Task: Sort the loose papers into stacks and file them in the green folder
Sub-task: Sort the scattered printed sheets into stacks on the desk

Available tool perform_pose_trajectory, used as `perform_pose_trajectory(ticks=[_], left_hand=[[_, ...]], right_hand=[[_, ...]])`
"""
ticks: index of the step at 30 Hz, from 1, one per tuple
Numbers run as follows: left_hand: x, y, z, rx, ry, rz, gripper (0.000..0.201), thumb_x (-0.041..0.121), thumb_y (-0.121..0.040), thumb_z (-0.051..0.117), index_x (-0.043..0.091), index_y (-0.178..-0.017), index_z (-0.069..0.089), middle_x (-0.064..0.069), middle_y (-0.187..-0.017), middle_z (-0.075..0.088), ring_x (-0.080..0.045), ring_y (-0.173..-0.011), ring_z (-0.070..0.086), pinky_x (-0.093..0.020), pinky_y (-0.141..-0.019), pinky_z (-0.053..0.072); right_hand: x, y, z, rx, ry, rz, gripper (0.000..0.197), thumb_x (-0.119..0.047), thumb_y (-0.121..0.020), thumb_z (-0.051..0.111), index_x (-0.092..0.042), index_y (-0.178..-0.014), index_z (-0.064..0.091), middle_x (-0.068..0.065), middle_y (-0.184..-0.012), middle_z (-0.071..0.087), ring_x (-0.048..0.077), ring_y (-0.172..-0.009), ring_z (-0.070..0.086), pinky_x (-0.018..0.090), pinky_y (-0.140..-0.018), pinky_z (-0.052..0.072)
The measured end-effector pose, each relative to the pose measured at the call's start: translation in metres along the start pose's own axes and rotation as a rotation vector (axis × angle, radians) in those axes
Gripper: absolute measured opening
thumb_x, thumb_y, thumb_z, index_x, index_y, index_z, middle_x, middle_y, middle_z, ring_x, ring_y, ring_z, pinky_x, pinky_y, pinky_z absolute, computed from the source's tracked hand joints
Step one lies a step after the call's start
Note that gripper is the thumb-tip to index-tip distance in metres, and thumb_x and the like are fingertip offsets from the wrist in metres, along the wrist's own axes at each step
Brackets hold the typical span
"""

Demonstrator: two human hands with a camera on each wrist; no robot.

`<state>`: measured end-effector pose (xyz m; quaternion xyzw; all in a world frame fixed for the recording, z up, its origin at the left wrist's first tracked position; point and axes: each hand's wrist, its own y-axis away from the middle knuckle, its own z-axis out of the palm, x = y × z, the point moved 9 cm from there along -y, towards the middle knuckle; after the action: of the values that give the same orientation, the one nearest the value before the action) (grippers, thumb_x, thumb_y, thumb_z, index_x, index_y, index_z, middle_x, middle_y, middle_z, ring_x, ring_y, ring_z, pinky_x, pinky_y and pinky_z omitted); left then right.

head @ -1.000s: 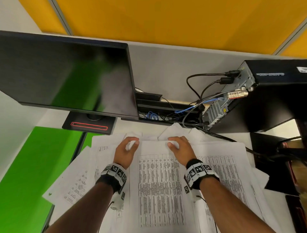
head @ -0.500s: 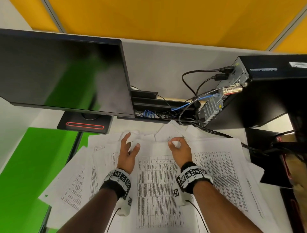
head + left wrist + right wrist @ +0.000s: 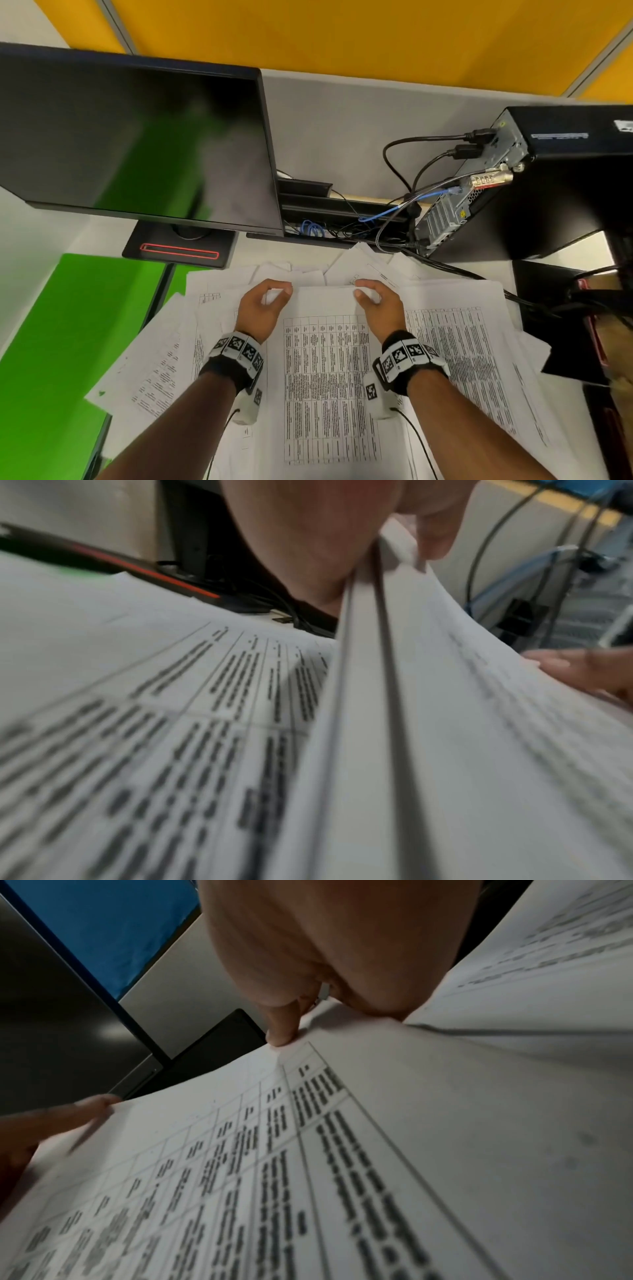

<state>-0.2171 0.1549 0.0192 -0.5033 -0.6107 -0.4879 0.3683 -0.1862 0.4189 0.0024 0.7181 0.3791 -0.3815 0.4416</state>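
Many loose printed sheets lie spread over the desk. A stack of table-printed papers sits in the middle. My left hand pinches its far left corner between thumb and fingers, and the left wrist view shows several sheet edges held there. My right hand pinches the far right corner, its thumb tip lying on the top sheet. The green folder lies open at the left, partly under the papers.
A dark monitor on its stand rises behind the papers on the left. A black computer case with cables stands at the back right. More sheets fan out to the right, near a black object.
Both hands have turned from lying flat on the stack's far edge to pinching its two far corners. The corners have lifted slightly.
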Motion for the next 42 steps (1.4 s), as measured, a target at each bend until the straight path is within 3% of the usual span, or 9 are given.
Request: perform_pose_trajectory(ticks=[3,6,11,16,22,27,32,37,42], left_hand=[[-0.012,0.004,-0.007,0.09,0.139,-0.091,0.005,0.017,-0.085,0.067,0.021,-0.084,0.071,0.008,-0.094,0.072,-0.006,-0.094,0.064,-0.027,-0.093,0.045],[-0.024,0.004,-0.011,0.122,0.317,-0.228,0.014,0.012,-0.085,0.065,0.021,-0.077,0.073,0.0,-0.093,0.072,-0.021,-0.092,0.065,-0.038,-0.09,0.048],[-0.016,0.001,-0.008,0.008,0.529,-0.265,0.038,0.002,-0.09,0.053,0.02,-0.06,0.069,-0.003,-0.094,0.074,-0.018,-0.081,0.07,-0.029,-0.069,0.053],[-0.027,0.009,-0.015,0.033,0.478,-0.209,0.021,0.006,-0.093,0.049,0.018,-0.085,0.063,-0.006,-0.1,0.069,-0.019,-0.086,0.066,-0.03,-0.072,0.052],[-0.028,0.014,-0.015,0.055,0.305,-0.191,0.013,0.029,-0.091,0.058,0.022,-0.09,0.068,0.002,-0.1,0.071,-0.01,-0.093,0.066,-0.032,-0.085,0.049],[-0.017,0.007,-0.013,0.132,0.148,-0.057,0.005,0.023,-0.092,0.056,0.027,-0.095,0.059,0.011,-0.107,0.064,-0.015,-0.104,0.059,-0.039,-0.099,0.045],[-0.044,0.01,-0.013,0.142,0.196,-0.27,0.042,0.046,-0.083,0.062,0.035,-0.119,0.044,-0.008,-0.13,0.053,-0.028,-0.12,0.051,-0.045,-0.101,0.042],[-0.052,0.023,-0.011,0.14,0.032,-0.302,0.035,0.022,-0.088,0.063,0.008,-0.119,0.055,-0.011,-0.119,0.063,-0.024,-0.112,0.058,-0.031,-0.09,0.04],[-0.05,0.025,-0.005,0.082,-0.137,-0.263,0.032,0.022,-0.088,0.063,0.006,-0.115,0.06,-0.009,-0.113,0.066,-0.022,-0.105,0.059,-0.03,-0.089,0.04]], right_hand=[[-0.004,-0.001,0.002,0.02,-0.028,0.006,0.015,-0.01,-0.088,0.065,-0.017,-0.099,0.072,-0.012,-0.1,0.065,-0.003,-0.092,0.055,-0.004,-0.076,0.036],[-0.01,-0.004,0.006,0.03,-0.058,0.021,0.015,-0.011,-0.087,0.066,-0.018,-0.098,0.073,-0.014,-0.095,0.063,-0.008,-0.087,0.052,-0.008,-0.063,0.035],[-0.014,-0.006,0.011,0.005,-0.034,0.016,0.017,-0.015,-0.089,0.065,-0.022,-0.102,0.073,-0.013,-0.103,0.063,0.002,-0.1,0.053,-0.004,-0.07,0.03],[0.002,0.002,0.02,-0.098,0.006,-0.004,0.034,-0.026,-0.092,0.06,-0.03,-0.126,0.057,-0.014,-0.127,0.051,0.005,-0.123,0.041,0.02,-0.103,0.033],[0.025,0.015,0.018,-0.052,-0.094,0.118,0.06,-0.03,-0.09,0.063,-0.024,-0.143,0.036,-0.004,-0.146,0.043,0.015,-0.135,0.039,0.038,-0.113,0.034],[0.022,0.022,0.032,-0.066,0.026,0.104,0.062,-0.035,-0.091,0.059,-0.024,-0.145,0.032,0.0,-0.139,0.052,0.021,-0.127,0.049,0.042,-0.108,0.04],[0.011,0.022,0.03,-0.178,0.077,0.041,0.063,-0.031,-0.095,0.053,-0.019,-0.15,0.024,-0.004,-0.141,0.046,0.015,-0.13,0.043,0.028,-0.108,0.033],[0.018,0.008,-0.051,0.049,0.244,-0.034,0.056,-0.032,-0.093,0.056,-0.019,-0.144,0.037,0.003,-0.134,0.049,0.02,-0.126,0.045,0.039,-0.11,0.035],[0.078,0.03,-0.193,0.392,0.618,0.298,0.062,-0.043,-0.088,0.059,-0.017,-0.141,0.04,0.015,-0.144,0.04,0.035,-0.135,0.031,0.044,-0.112,0.027]])
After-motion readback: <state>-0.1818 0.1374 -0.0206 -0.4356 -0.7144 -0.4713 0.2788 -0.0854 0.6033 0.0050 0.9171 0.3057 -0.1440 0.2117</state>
